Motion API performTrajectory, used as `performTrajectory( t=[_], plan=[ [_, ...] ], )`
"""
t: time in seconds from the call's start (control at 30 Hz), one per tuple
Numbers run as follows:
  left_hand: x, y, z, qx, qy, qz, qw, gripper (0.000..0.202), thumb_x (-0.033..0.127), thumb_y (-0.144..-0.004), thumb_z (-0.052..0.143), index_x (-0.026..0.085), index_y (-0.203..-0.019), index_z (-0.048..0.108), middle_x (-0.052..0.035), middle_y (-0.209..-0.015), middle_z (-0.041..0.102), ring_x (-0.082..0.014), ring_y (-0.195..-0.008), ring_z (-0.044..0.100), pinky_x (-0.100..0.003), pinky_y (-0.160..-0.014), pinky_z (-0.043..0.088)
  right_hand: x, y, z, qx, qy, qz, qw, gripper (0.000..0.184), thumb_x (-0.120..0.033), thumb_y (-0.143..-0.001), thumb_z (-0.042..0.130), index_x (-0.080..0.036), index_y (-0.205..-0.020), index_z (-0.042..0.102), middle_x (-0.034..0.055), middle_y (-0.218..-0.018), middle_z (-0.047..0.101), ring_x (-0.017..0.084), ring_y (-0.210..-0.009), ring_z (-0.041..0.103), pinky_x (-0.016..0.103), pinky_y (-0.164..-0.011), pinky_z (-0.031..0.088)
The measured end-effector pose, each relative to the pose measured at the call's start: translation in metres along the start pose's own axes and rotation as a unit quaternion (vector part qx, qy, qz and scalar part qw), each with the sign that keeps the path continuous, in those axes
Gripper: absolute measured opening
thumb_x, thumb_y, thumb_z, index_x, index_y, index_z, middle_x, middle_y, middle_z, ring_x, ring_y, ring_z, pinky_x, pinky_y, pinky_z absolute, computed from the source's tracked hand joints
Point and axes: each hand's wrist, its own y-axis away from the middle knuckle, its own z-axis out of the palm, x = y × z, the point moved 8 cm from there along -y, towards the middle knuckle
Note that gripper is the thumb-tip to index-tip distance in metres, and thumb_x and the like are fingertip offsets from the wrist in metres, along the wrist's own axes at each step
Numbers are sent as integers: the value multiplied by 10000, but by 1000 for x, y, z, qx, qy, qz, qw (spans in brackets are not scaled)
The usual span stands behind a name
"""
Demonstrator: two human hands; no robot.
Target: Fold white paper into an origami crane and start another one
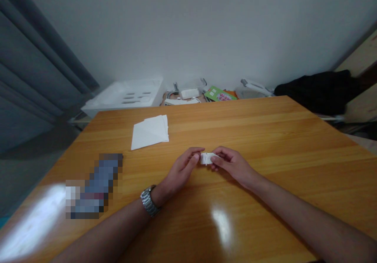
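A small piece of folded white paper [206,158] is held between my two hands over the middle of the wooden table [253,125]. My right hand [232,163] pinches its right end, thumb on top and fingers behind. At the left end, my left hand [184,167] curls around the paper, with the thumb close to its edge and the index finger reaching along the far side. Creases or torn edges show near the paper's left part. Farther back to the left lie white paper sheets [150,132], overlapping and flat on the table.
A blurred-out dark flat object [98,184] lies on the table at left. Beyond the far edge are a white foam tray [126,94], a green booklet [219,94], clear plastic containers and a black cloth [318,90]. A grey curtain [35,59] hangs at left.
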Motion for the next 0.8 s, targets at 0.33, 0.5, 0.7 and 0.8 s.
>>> performTrajectory(
  t=[0.33, 0.5, 0.7, 0.8],
  plan=[
    [-7, -2, -2, 31, -16, -16, 999, 226, 379, -969, 565, 162, -924, 607, -10, -846, 621, -143, -763, 550, -231, -687, 432, 3, -4, -5, 12, 54, -5, 998, 300, -461, -888, 689, -166, -912, 637, 11, -764, 657, 132, -680, 582, 270, -653, 448],
    [-9, -2, -2, 32, -7, -31, 999, 224, 376, -958, 579, 158, -918, 614, -9, -846, 635, -135, -747, 554, -218, -654, 421, 6, -5, -4, 17, 68, -2, 998, 311, -472, -884, 689, -166, -924, 657, 14, -769, 660, 137, -682, 584, 268, -648, 446],
    [-11, -4, -5, 41, -18, -49, 998, 249, 386, -944, 589, 150, -896, 649, -13, -827, 654, -132, -713, 554, -222, -648, 423, 7, -6, -4, 21, 69, -8, 997, 320, -485, -893, 674, -165, -890, 664, 17, -748, 658, 135, -663, 589, 265, -643, 460],
    [-11, -3, -7, 57, -31, -53, 997, 252, 383, -937, 589, 149, -858, 643, -4, -787, 641, -126, -682, 539, -218, -624, 410, 8, -7, -3, 24, 75, -1, 997, 325, -487, -898, 665, -162, -896, 661, 26, -751, 669, 138, -655, 600, 268, -643, 473]
  ],
)
